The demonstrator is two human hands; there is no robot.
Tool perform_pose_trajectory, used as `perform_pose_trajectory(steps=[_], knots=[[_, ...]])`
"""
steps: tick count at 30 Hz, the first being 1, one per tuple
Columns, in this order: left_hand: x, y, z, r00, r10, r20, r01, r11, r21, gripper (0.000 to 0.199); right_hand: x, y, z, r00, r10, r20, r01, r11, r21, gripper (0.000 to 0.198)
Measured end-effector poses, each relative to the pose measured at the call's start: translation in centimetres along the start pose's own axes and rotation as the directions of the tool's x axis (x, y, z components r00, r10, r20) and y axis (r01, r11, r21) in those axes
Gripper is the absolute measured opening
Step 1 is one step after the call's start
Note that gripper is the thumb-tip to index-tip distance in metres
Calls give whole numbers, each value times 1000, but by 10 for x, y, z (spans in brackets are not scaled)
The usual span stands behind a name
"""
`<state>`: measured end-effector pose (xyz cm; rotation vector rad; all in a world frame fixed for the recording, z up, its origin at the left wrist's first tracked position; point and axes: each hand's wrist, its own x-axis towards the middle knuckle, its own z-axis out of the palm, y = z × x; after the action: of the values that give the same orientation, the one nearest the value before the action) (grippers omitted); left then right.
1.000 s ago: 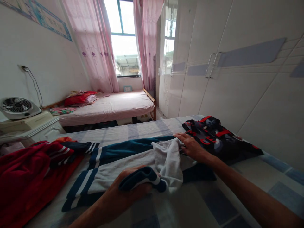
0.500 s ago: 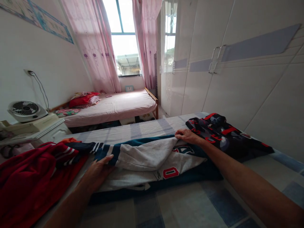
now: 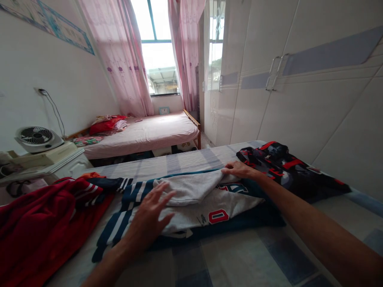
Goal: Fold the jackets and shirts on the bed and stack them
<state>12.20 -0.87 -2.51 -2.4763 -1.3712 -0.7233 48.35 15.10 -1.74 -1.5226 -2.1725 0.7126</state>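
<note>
A grey and teal sweatshirt (image 3: pixel 191 211) with striped cuffs and red-edged lettering lies partly folded across the bed. Its two striped cuffs (image 3: pixel 115 227) point to the left. My left hand (image 3: pixel 149 213) is over the sleeves near the cuffs, fingers spread, gripping nothing. At the far edge of the garment, my right hand (image 3: pixel 237 169) pinches the grey cloth by the shoulder. To the right of that hand is a dark patterned garment (image 3: pixel 278 171) with red trim, lying folded.
Red clothes (image 3: pixel 36 223) are heaped at the left of the checked bedsheet (image 3: pixel 227 259). A small fan (image 3: pixel 37 137) stands on a cabinet at the left. Beyond is a second bed (image 3: pixel 149 135) with pink bedding; a white wardrobe (image 3: pixel 299 115) lines the right side.
My left hand has let go of the upper cuff and moved right and slightly up, its fingers spreading. Both striped cuffs now show. My right hand stays at the shoulder.
</note>
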Motion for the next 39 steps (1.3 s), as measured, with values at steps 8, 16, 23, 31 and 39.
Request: perform_pose_trajectory(steps=[8,16,23,31,39], knots=[[68,31,24,998,61,4,-61,998,3,19,-6,1,-10,990,-22,136,-35,914,405,49],[54,33,17,978,-196,-65,176,957,-232,16,4,10,-5,992,50,-114,-7,936,352,45],[74,21,11,897,-367,-246,378,926,-2,19,0,7,-8,988,89,-123,-53,960,274,63],[57,51,37,824,-493,280,567,703,-430,18,-2,-8,-3,995,-3,101,-12,989,146,40],[88,46,57,640,-525,561,647,-26,-762,21,-1,-2,1,997,6,-78,30,895,446,37]])
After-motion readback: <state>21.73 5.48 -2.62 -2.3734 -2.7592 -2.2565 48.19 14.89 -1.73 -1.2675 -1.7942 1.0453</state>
